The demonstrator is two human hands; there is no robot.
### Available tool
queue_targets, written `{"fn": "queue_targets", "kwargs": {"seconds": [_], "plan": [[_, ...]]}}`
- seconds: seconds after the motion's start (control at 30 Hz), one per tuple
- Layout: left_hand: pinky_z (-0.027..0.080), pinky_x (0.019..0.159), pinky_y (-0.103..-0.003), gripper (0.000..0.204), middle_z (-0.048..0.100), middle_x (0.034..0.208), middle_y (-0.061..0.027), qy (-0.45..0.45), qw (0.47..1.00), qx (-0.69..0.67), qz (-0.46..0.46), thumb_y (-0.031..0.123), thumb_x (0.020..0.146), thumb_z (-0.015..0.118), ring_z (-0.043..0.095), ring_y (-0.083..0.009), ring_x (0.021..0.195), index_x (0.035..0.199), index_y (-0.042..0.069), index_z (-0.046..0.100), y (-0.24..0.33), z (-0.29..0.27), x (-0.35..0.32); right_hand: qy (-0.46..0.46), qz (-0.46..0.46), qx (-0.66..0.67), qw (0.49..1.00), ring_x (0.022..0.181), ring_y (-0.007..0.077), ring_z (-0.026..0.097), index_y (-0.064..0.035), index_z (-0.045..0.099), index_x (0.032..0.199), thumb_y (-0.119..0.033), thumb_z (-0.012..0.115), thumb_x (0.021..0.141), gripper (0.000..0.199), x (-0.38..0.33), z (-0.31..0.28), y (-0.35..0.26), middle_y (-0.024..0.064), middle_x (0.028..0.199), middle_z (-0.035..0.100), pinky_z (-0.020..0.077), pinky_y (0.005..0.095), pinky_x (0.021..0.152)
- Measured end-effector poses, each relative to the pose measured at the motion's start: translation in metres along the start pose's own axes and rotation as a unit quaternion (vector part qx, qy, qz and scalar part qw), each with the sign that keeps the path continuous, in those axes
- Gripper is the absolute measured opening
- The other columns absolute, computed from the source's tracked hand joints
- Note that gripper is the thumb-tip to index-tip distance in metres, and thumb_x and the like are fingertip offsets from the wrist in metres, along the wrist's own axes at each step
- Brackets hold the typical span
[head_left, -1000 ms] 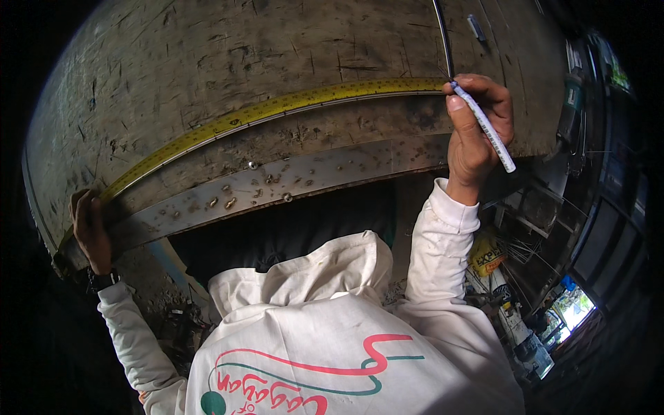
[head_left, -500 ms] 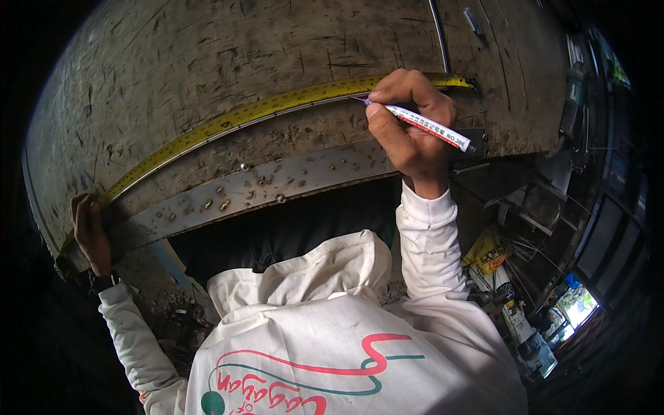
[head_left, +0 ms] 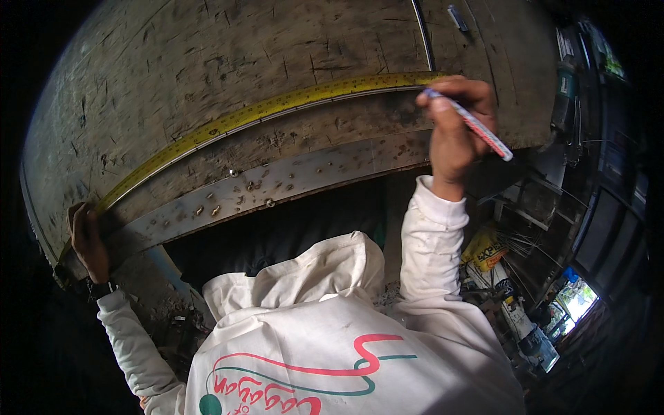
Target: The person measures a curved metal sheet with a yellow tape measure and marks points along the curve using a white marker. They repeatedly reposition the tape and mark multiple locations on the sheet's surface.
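Note:
A yellow tape measure point(head_left: 266, 107) stretches across the wooden workbench point(head_left: 228, 52), with a thin silvery rod point(head_left: 266, 119) along its near edge. My left hand point(head_left: 88, 238) grips the tape's left end by the bench's left corner, its fingers curled and partly in shadow. In my right hand point(head_left: 456, 131) is a white and red marker pen point(head_left: 482, 133), pinched between thumb and fingers. The pen's tip points left, close to the tape's right part; whether it touches anything I cannot tell. That hand is slightly blurred and covers the tape's right end.
A grey metal strip point(head_left: 297, 174) with rusty spots runs along the bench's near edge. Another metal rod point(head_left: 422, 34) lies at the far side, beside a small pen-like object point(head_left: 456, 18). Right of the bench are a metal frame point(head_left: 532, 207) and a yellow bag point(head_left: 484, 249).
My right hand has moved right along the tape with the marker pen, away from its earlier spot at the tape's near edge. My left hand stays at the tape's left end.

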State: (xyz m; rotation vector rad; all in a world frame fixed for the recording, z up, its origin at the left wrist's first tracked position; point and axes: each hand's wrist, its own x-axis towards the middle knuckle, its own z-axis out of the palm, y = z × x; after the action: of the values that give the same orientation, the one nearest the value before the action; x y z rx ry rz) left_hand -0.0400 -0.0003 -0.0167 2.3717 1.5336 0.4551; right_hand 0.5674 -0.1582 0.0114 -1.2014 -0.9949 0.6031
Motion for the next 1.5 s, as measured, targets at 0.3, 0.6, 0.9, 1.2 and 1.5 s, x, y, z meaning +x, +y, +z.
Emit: {"fn": "queue_targets", "kwargs": {"seconds": [0.3, 0.6, 0.9, 1.2, 1.5], "plan": [[0.042, 0.102, -0.034, 0.016, 0.063, 0.116, -0.0143, -0.005, 1.0, 0.0, 0.0, 0.007, 0.102, 0.058, 0.06, -0.0289, 0.111, 0.113, -0.003, 0.064, -0.009, -0.001, 0.002, -0.062, 0.01, -0.059, 0.996, 0.075, 0.0082, 0.063, -0.0024, 0.066, 0.103, -0.009, 0.073, 0.09, 0.016, 0.006, -0.014, 0.001, 0.006, 0.088, 0.07, 0.0497, 0.0227, 0.068], [0.043, 0.101, -0.037, 0.014, 0.063, 0.113, -0.0144, 0.002, 0.999, 0.032, 0.013, 0.006, 0.101, 0.058, 0.06, -0.0299, 0.108, 0.111, -0.003, 0.064, -0.002, -0.003, 0.003, -0.117, -0.061, -0.147, 0.98, 0.06, 0.0107, 0.064, -0.0022, 0.064, 0.081, -0.005, 0.072, 0.078, 0.009, 0.006, 0.012, 0.018, 0.0064, 0.071, 0.066, 0.0498, 0.0245, 0.058], [0.043, 0.101, -0.037, 0.014, 0.064, 0.113, -0.0143, 0.003, 1.0, 0.017, 0.011, 0.005, 0.101, 0.059, 0.06, -0.0296, 0.108, 0.11, -0.004, 0.064, 0.002, -0.002, 0.005, -0.133, -0.062, -0.162, 0.976, 0.065, 0.0111, 0.066, -0.0021, 0.064, 0.082, -0.006, 0.073, 0.08, 0.01, 0.007, 0.007, 0.016, 0.0054, 0.073, 0.067, 0.0505, 0.0248, 0.059], [0.042, 0.103, -0.036, 0.014, 0.063, 0.115, -0.0137, 0.003, 1.0, 0.015, -0.002, 0.006, 0.102, 0.059, 0.059, -0.0287, 0.112, 0.111, -0.003, 0.064, 0.003, -0.002, 0.002, 0.014, 0.004, -0.074, 0.997, 0.081, 0.0096, 0.067, -0.0016, 0.066, 0.107, -0.008, 0.074, 0.091, 0.018, 0.006, -0.056, -0.002, 0.0078, 0.093, 0.073, 0.0542, 0.0229, 0.075], [0.042, 0.103, -0.035, 0.014, 0.063, 0.114, -0.0135, 0.005, 1.0, 0.002, -0.004, 0.006, 0.102, 0.058, 0.059, -0.0282, 0.112, 0.111, -0.003, 0.063, -0.003, 0.0, 0.002, -0.086, -0.017, -0.075, 0.993, 0.069, 0.0092, 0.062, -0.0023, 0.067, 0.095, -0.011, 0.073, 0.086, 0.014, 0.007, -0.029, 0.02, 0.0052, 0.085, 0.068, 0.0484, 0.0236, 0.064]]}}
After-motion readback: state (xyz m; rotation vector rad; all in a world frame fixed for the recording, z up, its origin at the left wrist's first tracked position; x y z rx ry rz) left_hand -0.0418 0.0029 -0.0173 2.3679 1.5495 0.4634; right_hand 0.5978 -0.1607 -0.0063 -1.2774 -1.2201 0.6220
